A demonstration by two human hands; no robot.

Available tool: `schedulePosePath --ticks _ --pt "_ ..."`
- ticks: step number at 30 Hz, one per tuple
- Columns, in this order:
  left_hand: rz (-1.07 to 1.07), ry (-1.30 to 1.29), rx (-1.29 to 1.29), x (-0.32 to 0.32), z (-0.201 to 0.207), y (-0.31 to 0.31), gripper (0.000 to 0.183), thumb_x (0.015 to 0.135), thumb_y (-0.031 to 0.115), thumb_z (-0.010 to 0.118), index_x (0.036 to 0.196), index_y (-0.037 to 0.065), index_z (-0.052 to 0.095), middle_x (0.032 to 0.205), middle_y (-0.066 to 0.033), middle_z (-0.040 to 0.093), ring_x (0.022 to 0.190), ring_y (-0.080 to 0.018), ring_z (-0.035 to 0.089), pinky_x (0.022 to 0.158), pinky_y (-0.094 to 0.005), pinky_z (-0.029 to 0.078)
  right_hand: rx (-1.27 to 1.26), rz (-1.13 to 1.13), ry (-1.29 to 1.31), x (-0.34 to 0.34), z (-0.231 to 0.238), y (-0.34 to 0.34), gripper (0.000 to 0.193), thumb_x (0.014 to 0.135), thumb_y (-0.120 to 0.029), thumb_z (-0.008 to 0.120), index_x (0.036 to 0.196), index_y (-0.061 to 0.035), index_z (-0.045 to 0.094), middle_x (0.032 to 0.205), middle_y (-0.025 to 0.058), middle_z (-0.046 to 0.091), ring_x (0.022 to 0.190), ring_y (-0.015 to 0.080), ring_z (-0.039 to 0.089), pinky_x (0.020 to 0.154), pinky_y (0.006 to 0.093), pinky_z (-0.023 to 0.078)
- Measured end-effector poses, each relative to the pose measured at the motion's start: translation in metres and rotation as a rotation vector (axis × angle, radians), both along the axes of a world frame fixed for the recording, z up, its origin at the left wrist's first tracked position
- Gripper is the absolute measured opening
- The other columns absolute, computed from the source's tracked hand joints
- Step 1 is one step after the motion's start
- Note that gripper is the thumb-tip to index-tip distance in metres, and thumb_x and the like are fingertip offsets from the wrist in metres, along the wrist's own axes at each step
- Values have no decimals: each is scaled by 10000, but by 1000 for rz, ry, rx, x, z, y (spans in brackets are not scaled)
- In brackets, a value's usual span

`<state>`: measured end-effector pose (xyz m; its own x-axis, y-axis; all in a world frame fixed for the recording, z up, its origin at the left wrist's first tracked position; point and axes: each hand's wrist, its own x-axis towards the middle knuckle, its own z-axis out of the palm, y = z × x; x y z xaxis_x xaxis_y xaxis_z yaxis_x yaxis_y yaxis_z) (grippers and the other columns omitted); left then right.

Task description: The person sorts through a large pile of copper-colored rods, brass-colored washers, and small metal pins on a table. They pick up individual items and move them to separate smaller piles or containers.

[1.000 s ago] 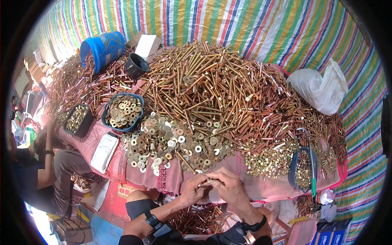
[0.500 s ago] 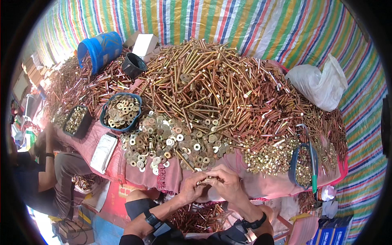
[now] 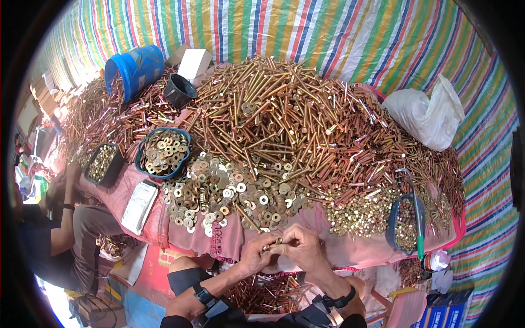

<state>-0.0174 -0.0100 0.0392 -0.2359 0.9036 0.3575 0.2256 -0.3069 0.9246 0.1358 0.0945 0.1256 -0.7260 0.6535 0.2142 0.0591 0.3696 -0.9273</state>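
Note:
In front of me, at the near edge of the cloth-covered table, my left hand (image 3: 257, 255) and my right hand (image 3: 302, 249) meet with bent fingers. Between them is a gold-coloured bolt (image 3: 267, 247), mostly covered by the fingers. A small brassy piece (image 3: 279, 240) shows at the right fingertips; its kind is too small to tell. One long bolt (image 3: 246, 217) slants away just beyond my left knuckles; whether it touches the hand I cannot tell. Flat washers (image 3: 219, 191) lie heaped beyond my hands, with loose nuts (image 3: 361, 210) to their right.
A large heap of bolts (image 3: 284, 115) fills the back. Tubs of washers (image 3: 187, 156) and nuts (image 3: 116, 169) stand left, another nut tub (image 3: 391, 232) right beside a green-handled tool (image 3: 420, 246). A blue bucket (image 3: 128, 76) and white sack (image 3: 426, 117) lie behind. Another person (image 3: 54, 235) sits left.
My right fingers have shifted on the piece between my hands, so more of the bolt's end shows now. The view has tipped very slightly. The heaps look the same.

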Motion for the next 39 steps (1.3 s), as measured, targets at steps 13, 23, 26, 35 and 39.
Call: schedulePosePath --ticks 13,23,26,35,39 --pt "-34 49 16 1 10 -1 312 939 7 657 1247 11 708 1064 -180 729 957 -331 721 842 -400 562 195 16 -56 3 10 -4 290 843 -192 907 981 -46 698 988 107 704 803 207 696 636 336 558" --pt "-121 -30 -144 5 12 -6 267 1060 69 595 1307 12 677 1010 -137 717 911 -226 710 828 -346 572 230 -24 68 7 -4 4 189 949 -123 818 1091 -24 743 985 86 760 822 165 727 687 310 585" --pt "-1 -113 -55 8 22 -10 286 1103 74 542 1346 -7 668 1044 -120 753 954 -168 714 852 -316 583 -204 -182 -51 18 -5 14 178 977 -101 798 1113 2 751 927 33 758 834 108 711 707 279 583" --pt "378 -758 33 -34 22 -2 374 1167 349 463 1220 -3 577 898 -105 668 803 -216 747 751 -373 676 -532 438 -564 8 -4 18 189 989 -146 784 1080 19 770 838 29 743 708 76 664 621 251 529" --pt "424 -861 50 -43 15 -4 371 1165 360 461 1203 10 576 919 -111 673 800 -232 752 731 -373 682 19 -13 -376 -26 -13 1 337 932 -295 839 1095 -12 754 793 75 721 691 158 687 621 358 538"
